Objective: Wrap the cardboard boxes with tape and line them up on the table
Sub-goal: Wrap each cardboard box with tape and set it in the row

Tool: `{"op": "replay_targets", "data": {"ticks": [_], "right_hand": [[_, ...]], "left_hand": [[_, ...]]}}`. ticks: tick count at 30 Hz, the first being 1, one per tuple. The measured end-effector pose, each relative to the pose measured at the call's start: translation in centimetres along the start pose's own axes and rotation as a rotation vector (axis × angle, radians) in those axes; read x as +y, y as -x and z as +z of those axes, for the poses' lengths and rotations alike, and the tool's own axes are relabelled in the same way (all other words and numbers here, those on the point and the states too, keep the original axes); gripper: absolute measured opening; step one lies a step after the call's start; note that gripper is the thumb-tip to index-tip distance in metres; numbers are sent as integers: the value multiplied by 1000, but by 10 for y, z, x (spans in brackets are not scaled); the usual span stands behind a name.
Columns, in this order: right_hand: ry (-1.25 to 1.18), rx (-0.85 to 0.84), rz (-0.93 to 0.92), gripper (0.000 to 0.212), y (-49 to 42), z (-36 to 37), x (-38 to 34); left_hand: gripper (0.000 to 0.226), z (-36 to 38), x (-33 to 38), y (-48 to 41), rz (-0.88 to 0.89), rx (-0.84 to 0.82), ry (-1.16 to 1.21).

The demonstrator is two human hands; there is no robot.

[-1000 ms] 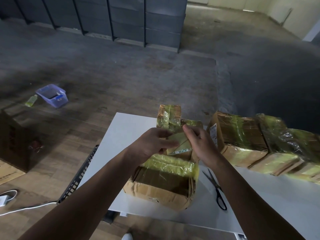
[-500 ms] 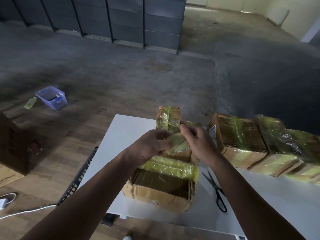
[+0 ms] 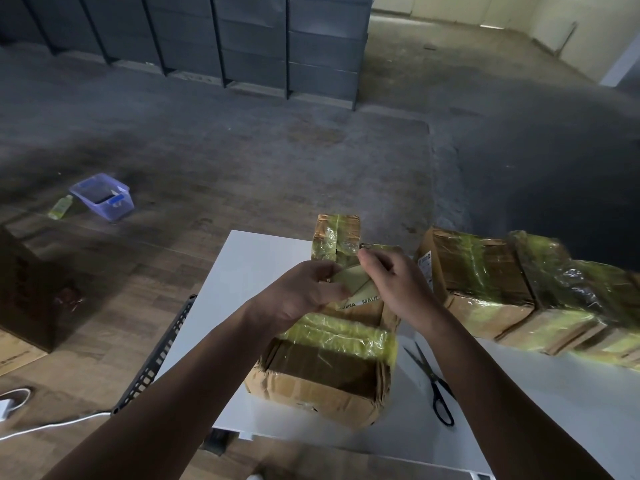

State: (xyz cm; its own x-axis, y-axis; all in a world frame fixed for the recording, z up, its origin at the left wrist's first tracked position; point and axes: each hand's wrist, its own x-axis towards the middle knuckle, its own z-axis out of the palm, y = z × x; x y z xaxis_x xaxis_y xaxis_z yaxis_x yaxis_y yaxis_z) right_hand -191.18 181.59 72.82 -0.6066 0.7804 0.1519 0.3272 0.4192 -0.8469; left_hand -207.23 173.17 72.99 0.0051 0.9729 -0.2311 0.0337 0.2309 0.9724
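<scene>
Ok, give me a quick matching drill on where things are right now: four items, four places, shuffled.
1 scissors
2 purple tub
3 folded strip
4 wrapped boxes

A floor, left of the table
B pinched between left hand and right hand
C row on the table's right
D flat on the table, right of the near box

Pairs: 1-D, 2-A, 3-B, 4-C

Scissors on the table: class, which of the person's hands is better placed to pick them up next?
The right hand, probably. The scissors lie just right of the box, beside that forearm; the left hand would have to cross the box. Both pinch the tape.
</scene>
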Motion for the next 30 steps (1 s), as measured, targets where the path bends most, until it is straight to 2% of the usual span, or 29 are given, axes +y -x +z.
{"op": "replay_targets", "data": {"ticks": [3,10,15,17,21,26,30], "right_hand": [[-40,13,24,48,0,-1,4],[-74,24,54,58,-1,-4,7],[-14,2,51,52,1,-2,0],[17,-6,42,49,1,-1,-1],[39,-26,35,52,3,-2,-4],[-67,-15,116,53,1,-6,-4],[-141,-51,203,55,-1,-11,-6]], "left_hand": [[37,-1,1,0,3,-3,17],[16,-2,-2,1,15,-47,169],[15,-1,-6,-2,-37,-20,204],[19,0,-7,-3,-49,-15,197],[3,1,-6,-3,-62,-7,188],[16,2,-1,0,5,40,97],[11,-1,12,4,61,33,-35]]}}
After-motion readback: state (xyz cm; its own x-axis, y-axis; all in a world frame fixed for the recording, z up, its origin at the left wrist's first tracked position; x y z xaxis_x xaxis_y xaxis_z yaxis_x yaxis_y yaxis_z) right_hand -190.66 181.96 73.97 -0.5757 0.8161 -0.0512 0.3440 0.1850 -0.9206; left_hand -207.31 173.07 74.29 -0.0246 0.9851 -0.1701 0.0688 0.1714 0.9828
